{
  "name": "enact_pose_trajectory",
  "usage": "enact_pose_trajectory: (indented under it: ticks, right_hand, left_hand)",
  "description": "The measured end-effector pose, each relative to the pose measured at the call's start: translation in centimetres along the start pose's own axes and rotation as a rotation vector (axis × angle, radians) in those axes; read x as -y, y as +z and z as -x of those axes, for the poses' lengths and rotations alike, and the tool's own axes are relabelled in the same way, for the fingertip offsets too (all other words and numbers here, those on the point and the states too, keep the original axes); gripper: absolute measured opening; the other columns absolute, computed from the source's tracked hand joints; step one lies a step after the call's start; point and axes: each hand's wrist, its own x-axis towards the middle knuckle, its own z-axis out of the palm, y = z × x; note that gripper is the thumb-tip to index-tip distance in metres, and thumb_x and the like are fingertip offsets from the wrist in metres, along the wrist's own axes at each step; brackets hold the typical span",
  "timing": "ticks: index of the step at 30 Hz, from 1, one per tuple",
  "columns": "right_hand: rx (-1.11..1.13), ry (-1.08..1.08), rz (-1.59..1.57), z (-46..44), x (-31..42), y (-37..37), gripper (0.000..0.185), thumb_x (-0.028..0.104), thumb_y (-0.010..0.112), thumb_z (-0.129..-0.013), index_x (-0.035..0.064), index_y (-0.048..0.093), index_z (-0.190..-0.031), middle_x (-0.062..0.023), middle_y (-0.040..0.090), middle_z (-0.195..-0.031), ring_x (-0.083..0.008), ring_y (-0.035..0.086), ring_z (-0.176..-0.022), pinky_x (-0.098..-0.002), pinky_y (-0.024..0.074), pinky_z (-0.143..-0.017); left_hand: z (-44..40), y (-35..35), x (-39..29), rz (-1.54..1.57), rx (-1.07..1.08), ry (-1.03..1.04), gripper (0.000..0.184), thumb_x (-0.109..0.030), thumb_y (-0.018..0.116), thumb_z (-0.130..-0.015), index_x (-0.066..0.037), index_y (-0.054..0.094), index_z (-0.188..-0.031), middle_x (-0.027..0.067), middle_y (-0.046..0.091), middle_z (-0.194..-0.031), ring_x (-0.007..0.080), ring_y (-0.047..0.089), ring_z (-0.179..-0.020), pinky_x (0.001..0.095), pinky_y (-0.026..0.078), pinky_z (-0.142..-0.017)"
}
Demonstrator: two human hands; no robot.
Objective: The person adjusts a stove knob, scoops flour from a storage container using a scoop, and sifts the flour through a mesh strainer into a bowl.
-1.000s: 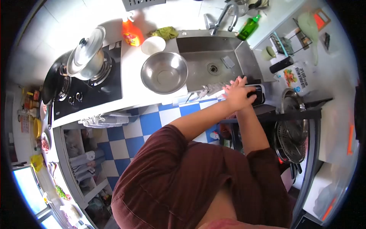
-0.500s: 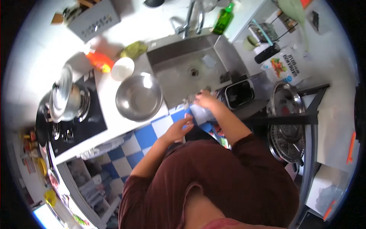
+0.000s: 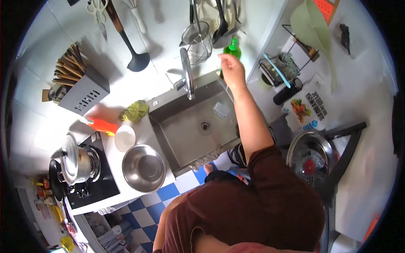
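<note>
My right arm stretches forward over the sink [image 3: 173, 145]. My right hand [image 3: 233, 71] is raised at its back corner, fingers loosely bent and apart, with nothing visible in them. Just behind it stands a green pump bottle [image 3: 233, 49], partly covered by the hand; whether they touch I cannot tell. To the hand's left are the faucet [image 3: 187, 74] and a hanging wire strainer [image 3: 198, 46]. A grey cloth [image 3: 205, 158] lies over the sink's front edge. Of my left arm only a strip shows beside my body; the left hand is out of sight.
Left of the sink are a steel bowl [image 3: 144, 168], a white bowl [image 3: 125, 138], an orange bottle [image 3: 103, 125] and a green cloth [image 3: 135, 111]. A lidded pot [image 3: 76, 162] sits on the stove. A black ladle [image 3: 138, 61] hangs on the wall. Steel strainers [image 3: 312, 145] are at right.
My right hand has moved from the sink's front edge up to its back corner. My left hand has dropped out of view. The camera has tilted up, showing more hanging utensils.
</note>
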Motion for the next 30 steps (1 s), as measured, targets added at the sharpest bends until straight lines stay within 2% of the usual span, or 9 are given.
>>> enact_pose_trajectory:
  ticks: [1, 4, 7, 11, 14, 21, 23, 26, 30]
  right_hand:
    - [0.011, 0.016, -0.063, -1.6, 0.5, -0.1, 0.014, 0.009, 0.059, -0.093, 0.0024, 0.067, -0.102, -0.0037, 0.068, -0.093, -0.0096, 0.063, -0.083, -0.0225, 0.0479, -0.078]
    - [0.044, 0.020, -0.135, -5.2, 2.9, 0.1, 0.019, 0.018, 0.062, -0.093, 0.0021, 0.067, -0.100, -0.0067, 0.069, -0.095, -0.0113, 0.064, -0.084, -0.0247, 0.0490, -0.075]
    - [-0.018, -0.158, -0.040, -7.8, 5.7, 1.5, 0.023, 0.026, 0.064, -0.089, 0.0067, 0.068, -0.102, -0.0099, 0.067, -0.094, -0.0184, 0.066, -0.077, -0.0319, 0.0515, -0.071]
    - [-0.034, -0.199, 0.268, -10.8, 8.0, 4.3, 0.031, 0.032, 0.068, -0.084, 0.0105, 0.062, -0.105, -0.0106, 0.066, -0.096, -0.0280, 0.066, -0.080, -0.0404, 0.0521, -0.070]
    - [-0.056, -0.279, 0.439, -12.4, 7.4, 6.4, 0.029, 0.029, 0.066, -0.084, 0.0115, 0.060, -0.106, -0.0086, 0.065, -0.096, -0.0304, 0.065, -0.086, -0.0425, 0.0520, -0.071]
    - [-0.012, -0.310, 0.354, -11.8, 8.2, 5.7, 0.022, 0.021, 0.066, -0.084, 0.0081, 0.063, -0.102, -0.0104, 0.066, -0.089, -0.0295, 0.065, -0.081, -0.0402, 0.0509, -0.069]
    - [0.000, -0.324, 0.336, -11.5, 8.6, 5.2, 0.022, 0.016, 0.067, -0.084, 0.0066, 0.065, -0.104, -0.0109, 0.067, -0.084, -0.0253, 0.065, -0.072, -0.0347, 0.0500, -0.065]
    - [0.072, -0.277, 0.152, -11.1, 9.1, 4.6, 0.026, 0.016, 0.068, -0.084, 0.0059, 0.065, -0.108, -0.0114, 0.066, -0.083, -0.0221, 0.063, -0.068, -0.0315, 0.0490, -0.065]
    - [0.119, -0.228, 0.151, -11.1, 8.8, 4.4, 0.026, 0.016, 0.069, -0.085, 0.0057, 0.065, -0.109, -0.0113, 0.066, -0.082, -0.0207, 0.062, -0.068, -0.0299, 0.0485, -0.065]
  left_hand:
    - [0.3, 0.5, -1.3, 0.001, 0.010, -0.018, 0.065, -0.045, 0.041, -0.100, 0.000, 0.030, -0.147, 0.0168, 0.033, -0.151, 0.0264, 0.028, -0.141, 0.0361, 0.021, -0.116]
    - [2.5, 0.1, -0.2, 0.597, -0.157, 0.087, 0.068, -0.045, 0.045, -0.099, 0.003, 0.031, -0.145, 0.0194, 0.036, -0.148, 0.0287, 0.032, -0.139, 0.0381, 0.023, -0.115]
    - [2.8, -0.9, -4.6, 0.258, -0.291, 0.218, 0.070, -0.048, 0.047, -0.097, 0.005, 0.038, -0.141, 0.0205, 0.049, -0.138, 0.0291, 0.042, -0.132, 0.0396, 0.030, -0.111]
    - [2.2, -3.4, -14.3, -0.125, -0.311, 0.362, 0.048, -0.024, 0.053, -0.099, 0.005, 0.044, -0.137, 0.0166, 0.057, -0.130, 0.0211, 0.050, -0.124, 0.0317, 0.038, -0.104]
    - [0.6, -4.5, -20.8, -0.285, -0.385, 0.457, 0.041, -0.021, 0.052, -0.100, 0.003, 0.050, -0.132, 0.0118, 0.060, -0.124, 0.0164, 0.054, -0.117, 0.0288, 0.041, -0.098]
    - [-3.4, -5.8, -30.8, -0.430, -0.327, 0.629, 0.031, -0.010, 0.048, -0.099, 0.006, 0.053, -0.125, 0.0113, 0.063, -0.117, 0.0180, 0.058, -0.109, 0.0301, 0.044, -0.098]
    - [-4.1, -5.8, -32.1, -0.401, -0.311, 0.649, 0.030, -0.013, 0.050, -0.099, 0.004, 0.055, -0.123, 0.0074, 0.064, -0.111, 0.0142, 0.058, -0.105, 0.0268, 0.044, -0.094]
    - [-5.3, -6.1, -33.7, -0.454, -0.341, 0.671, 0.028, -0.015, 0.053, -0.099, 0.003, 0.059, -0.118, 0.0044, 0.065, -0.103, 0.0106, 0.059, -0.098, 0.0239, 0.045, -0.088]
    - [-7.7, -6.4, -37.3, -0.569, -0.431, 0.750, 0.025, -0.015, 0.056, -0.096, 0.002, 0.063, -0.112, 0.0026, 0.065, -0.094, 0.0079, 0.058, -0.089, 0.0240, 0.046, -0.080]
